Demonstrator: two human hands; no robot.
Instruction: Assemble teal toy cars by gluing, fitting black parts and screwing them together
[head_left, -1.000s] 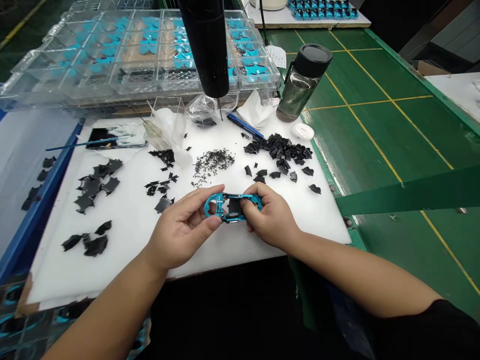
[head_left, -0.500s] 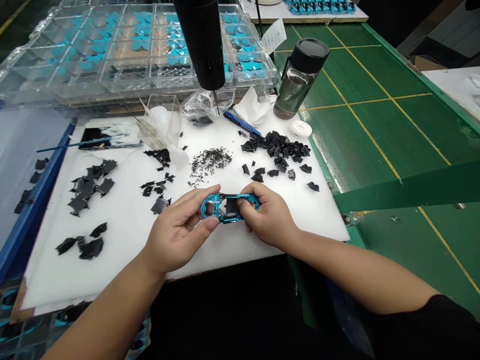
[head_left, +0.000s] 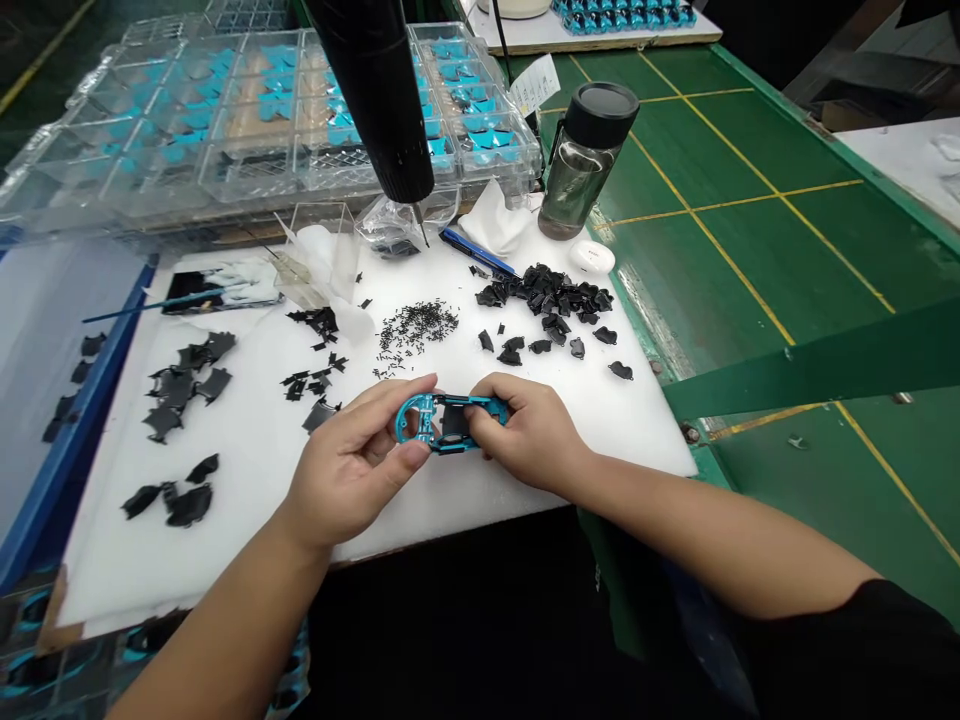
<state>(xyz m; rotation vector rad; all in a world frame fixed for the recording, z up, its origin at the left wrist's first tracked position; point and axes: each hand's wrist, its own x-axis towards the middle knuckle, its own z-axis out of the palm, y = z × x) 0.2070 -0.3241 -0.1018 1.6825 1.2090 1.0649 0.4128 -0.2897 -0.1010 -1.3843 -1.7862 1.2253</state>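
My left hand and my right hand both grip a small blue metal frame with a black insert, held just above the white foam pad near its front edge. The left fingers pinch the frame's round end. My right thumb and fingers press the black piece into the other end. A scatter of tiny black screws lies just beyond the frame. A pile of small black plastic parts sits to the right of it.
A black electric screwdriver hangs over the pad's far side. Clear trays of blue parts stand behind. A dark-capped bottle and a white case sit at the right. More black pieces lie at the left. A green bar crosses the right.
Both hands stay on the blue frame and have shifted slightly left with it. The view has swung a little, so the screwdriver appears further left.
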